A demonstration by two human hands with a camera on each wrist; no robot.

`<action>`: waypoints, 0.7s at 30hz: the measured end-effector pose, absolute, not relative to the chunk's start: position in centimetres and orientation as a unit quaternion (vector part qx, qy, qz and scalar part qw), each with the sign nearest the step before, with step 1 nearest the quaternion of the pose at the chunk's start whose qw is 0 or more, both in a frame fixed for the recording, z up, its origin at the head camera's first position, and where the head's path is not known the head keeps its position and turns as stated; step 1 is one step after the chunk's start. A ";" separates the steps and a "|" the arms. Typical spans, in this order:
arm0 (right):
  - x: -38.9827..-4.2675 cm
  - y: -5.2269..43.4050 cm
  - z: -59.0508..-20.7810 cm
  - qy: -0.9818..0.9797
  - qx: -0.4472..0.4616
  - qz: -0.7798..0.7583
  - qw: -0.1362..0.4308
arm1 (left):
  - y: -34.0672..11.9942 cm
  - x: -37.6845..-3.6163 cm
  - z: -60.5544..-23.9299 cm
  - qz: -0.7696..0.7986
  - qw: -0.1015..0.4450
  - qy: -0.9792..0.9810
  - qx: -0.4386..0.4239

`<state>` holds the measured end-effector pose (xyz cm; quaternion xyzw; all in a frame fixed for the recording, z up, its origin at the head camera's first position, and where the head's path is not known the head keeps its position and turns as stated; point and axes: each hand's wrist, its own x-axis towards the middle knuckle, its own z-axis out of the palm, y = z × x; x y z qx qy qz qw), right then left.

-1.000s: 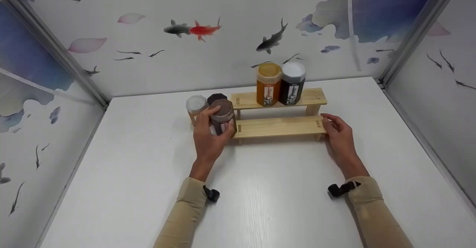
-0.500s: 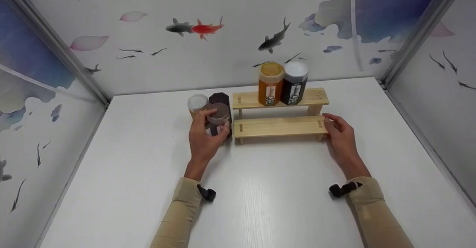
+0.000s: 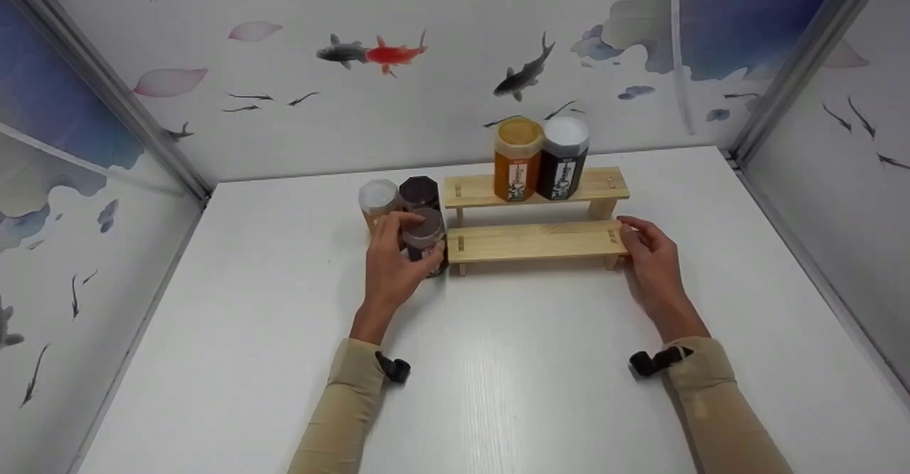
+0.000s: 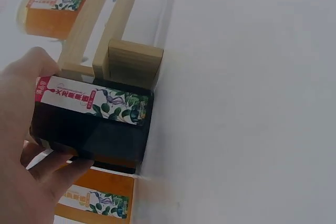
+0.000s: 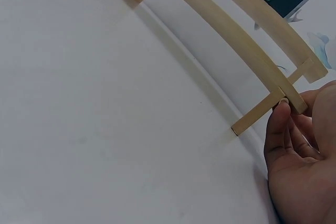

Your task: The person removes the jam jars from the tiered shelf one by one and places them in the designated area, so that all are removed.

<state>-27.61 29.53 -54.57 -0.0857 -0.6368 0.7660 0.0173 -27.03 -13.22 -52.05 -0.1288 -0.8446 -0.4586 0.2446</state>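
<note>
My left hand (image 3: pixel 391 261) grips a dark jar (image 3: pixel 424 231) with a brownish lid, thumb on one side and fingers on the other. In the left wrist view this jar (image 4: pixel 89 129) has a white label with leaves, and stands close against the end of the wooden two-step rack (image 3: pixel 533 243). Behind it are another dark jar (image 3: pixel 419 191) and a white-lidded amber jar (image 3: pixel 377 195), partly hidden by the hand. At the rack's other end, my right hand (image 3: pixel 654 261) pinches the lower step's corner between thumb and fingers, seen closely in the right wrist view.
On the upper step stand an amber jar (image 3: pixel 517 165) and a dark jar with a white lid (image 3: pixel 564 165), side by side. The white table (image 3: pixel 526 374) meets a printed wall (image 3: pixel 455 119) just behind the rack.
The held jar has come down and nearer, from beside the lower step's left end to lower in front of the other dark jar. My right hand keeps its hold on the rack.
</note>
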 end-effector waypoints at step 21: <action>-27.5 29.7 -54.5 -0.666 -0.094 0.740 0.007 | -14.3 -26.9 -50.1 -0.501 0.118 -0.848 -0.125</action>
